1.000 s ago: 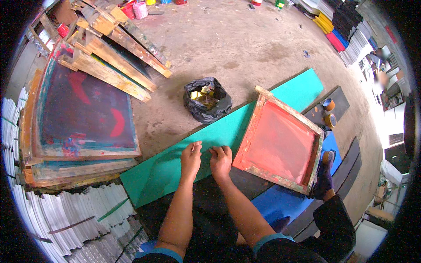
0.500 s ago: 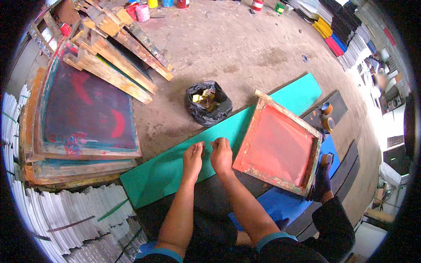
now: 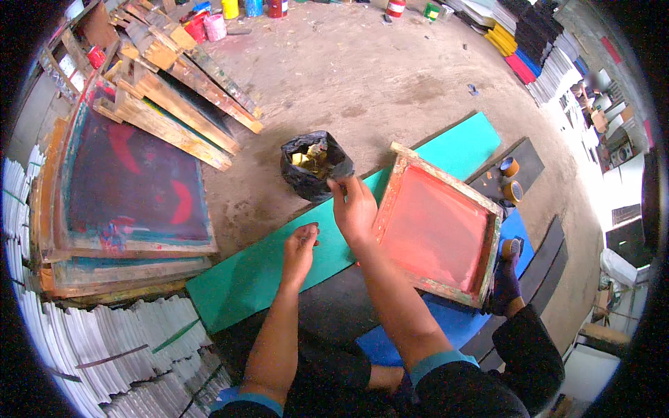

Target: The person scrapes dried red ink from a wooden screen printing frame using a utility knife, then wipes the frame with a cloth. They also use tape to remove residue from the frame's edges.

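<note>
My right hand [image 3: 355, 212] reaches forward with its thumb and fingers pinched, at the near right edge of a black plastic bag [image 3: 300, 180]. Crumpled yellowish scraps lie inside that bag. My left hand [image 3: 299, 256] is lower, above a long green board [image 3: 244, 285], its fingertips drawn together. Anything in either pinch is too small to make out. Just right of my right hand, a wooden-framed printing screen [image 3: 439, 226] with reddish mesh lies tilted across the green board and a blue board [image 3: 453, 324].
At the left are stacked dark-mesh screens [image 3: 139, 188], wooden frames [image 3: 174, 125] and bundled pale sheets [image 3: 104, 334]. Tape rolls [image 3: 512, 189] sit on a dark board at right. My foot [image 3: 506, 282] rests by the screen. Paint buckets [image 3: 277, 7] line the back.
My hands have moved apart. The right one has gone forward to the bag's edge, while the left has shifted slightly left. The view has moved a little.
</note>
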The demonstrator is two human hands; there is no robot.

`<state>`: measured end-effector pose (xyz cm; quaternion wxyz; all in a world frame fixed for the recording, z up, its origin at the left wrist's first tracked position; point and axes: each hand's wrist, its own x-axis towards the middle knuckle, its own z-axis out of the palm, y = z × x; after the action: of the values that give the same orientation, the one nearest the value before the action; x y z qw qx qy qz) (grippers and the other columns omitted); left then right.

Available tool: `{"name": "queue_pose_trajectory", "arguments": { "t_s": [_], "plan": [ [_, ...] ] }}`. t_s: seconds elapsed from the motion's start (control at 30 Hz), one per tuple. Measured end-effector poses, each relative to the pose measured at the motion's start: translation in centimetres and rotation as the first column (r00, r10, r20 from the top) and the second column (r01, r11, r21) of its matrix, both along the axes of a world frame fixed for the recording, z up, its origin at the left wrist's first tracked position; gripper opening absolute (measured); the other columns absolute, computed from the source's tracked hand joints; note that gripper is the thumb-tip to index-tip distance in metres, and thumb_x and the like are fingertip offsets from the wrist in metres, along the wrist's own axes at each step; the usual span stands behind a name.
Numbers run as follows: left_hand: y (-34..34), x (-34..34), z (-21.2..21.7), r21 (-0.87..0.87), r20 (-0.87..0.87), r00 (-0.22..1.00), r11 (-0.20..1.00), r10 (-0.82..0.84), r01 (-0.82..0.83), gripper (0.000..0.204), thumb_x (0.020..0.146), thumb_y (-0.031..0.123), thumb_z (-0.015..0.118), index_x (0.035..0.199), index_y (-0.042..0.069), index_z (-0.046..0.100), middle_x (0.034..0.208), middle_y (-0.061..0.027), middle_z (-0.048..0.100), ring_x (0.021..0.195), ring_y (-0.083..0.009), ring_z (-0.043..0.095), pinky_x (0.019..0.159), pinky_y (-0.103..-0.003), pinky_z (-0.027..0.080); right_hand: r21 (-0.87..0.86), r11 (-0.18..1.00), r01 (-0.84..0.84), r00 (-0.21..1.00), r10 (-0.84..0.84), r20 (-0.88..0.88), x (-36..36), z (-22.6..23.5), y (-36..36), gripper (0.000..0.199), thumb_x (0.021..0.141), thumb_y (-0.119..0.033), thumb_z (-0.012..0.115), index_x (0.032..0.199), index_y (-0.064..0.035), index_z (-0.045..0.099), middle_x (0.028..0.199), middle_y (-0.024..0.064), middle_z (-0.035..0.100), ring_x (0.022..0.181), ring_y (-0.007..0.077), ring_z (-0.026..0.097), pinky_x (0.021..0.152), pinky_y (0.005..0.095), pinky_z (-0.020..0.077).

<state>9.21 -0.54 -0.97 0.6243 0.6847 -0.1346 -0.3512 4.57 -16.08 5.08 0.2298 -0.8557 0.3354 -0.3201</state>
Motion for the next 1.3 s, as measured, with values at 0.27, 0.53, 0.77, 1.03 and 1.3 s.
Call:
{"name": "queue_pose_trajectory", "arguments": {
  "t_s": [0.27,0.53,0.77,1.03,1.3],
  "plan": [
    [-0.3,-3.3,0.1,0.131,0.313,0.918,0.968,-0.245,0.214,0.045,0.095,0.035,0.067,0.119,-0.002,0.066,0.109,-0.0126,0.072,0.083,-0.0183,0.067,0.077,-0.033,0.053,-0.134,0.985,0.111,0.948,-0.145,-0.284,-20.7,-6.2,5.2,0.04,0.081,-0.023,0.076,0.115,-0.0089,0.061,0.107,0.0139,0.064,0.105,0.0336,0.06,0.088,0.0463,0.0484],
    [-1.9,-10.3,0.8,0.248,0.433,0.744,0.86,-0.51,0.446,0.06,0.09,0.035,0.071,0.134,-0.004,0.056,0.128,-0.0235,0.062,0.103,-0.0302,0.066,0.087,-0.039,0.054,-0.206,0.96,0.188,0.83,-0.268,-0.489,-30.4,-5.7,3.5,0.049,0.075,-0.028,0.079,0.118,-0.0106,0.061,0.115,0.0101,0.062,0.113,0.0298,0.058,0.094,0.0454,0.0464],
    [-0.9,-11.8,-1.4,0.362,0.479,0.745,0.877,-0.465,0.315,0.073,0.084,0.045,0.074,0.133,-0.005,0.056,0.132,-0.0278,0.058,0.121,-0.039,0.059,0.102,-0.044,0.047,-0.106,0.984,-0.139,0.821,0.055,-0.568,-32.8,-6.7,3.3,0.033,0.085,-0.023,0.067,0.113,-0.0072,0.062,0.111,0.0081,0.063,0.109,0.0291,0.059,0.092,0.0412,0.0504],
    [5.1,-16.7,3.5,0.636,0.146,0.823,0.689,-0.548,0.346,0.062,0.086,0.05,0.069,0.12,-0.002,0.061,0.105,-0.0225,0.071,0.105,-0.0353,0.068,0.089,-0.043,0.052,-0.008,0.943,-0.333,0.779,0.27,-0.566,-39.2,-6.6,7.9,0.028,0.088,-0.025,0.062,0.112,-0.011,0.067,0.115,0.0075,0.065,0.112,0.028,0.06,0.095,0.0421,0.0507],
    [5.6,-16.0,0.1,0.736,0.352,0.78,0.668,-0.517,0.11,0.052,0.098,0.048,0.05,0.123,0.003,0.058,0.115,-0.0217,0.066,0.108,-0.0403,0.064,0.09,-0.055,0.049,0.156,0.972,-0.174,0.658,0.233,-0.716,-37.6,-3.0,9.1,0.04,0.087,-0.044,0.067,0.109,-0.0102,0.07,0.11,0.014,0.069,0.103,0.035,0.067,0.09,0.0479,0.0537]
  ]
}}
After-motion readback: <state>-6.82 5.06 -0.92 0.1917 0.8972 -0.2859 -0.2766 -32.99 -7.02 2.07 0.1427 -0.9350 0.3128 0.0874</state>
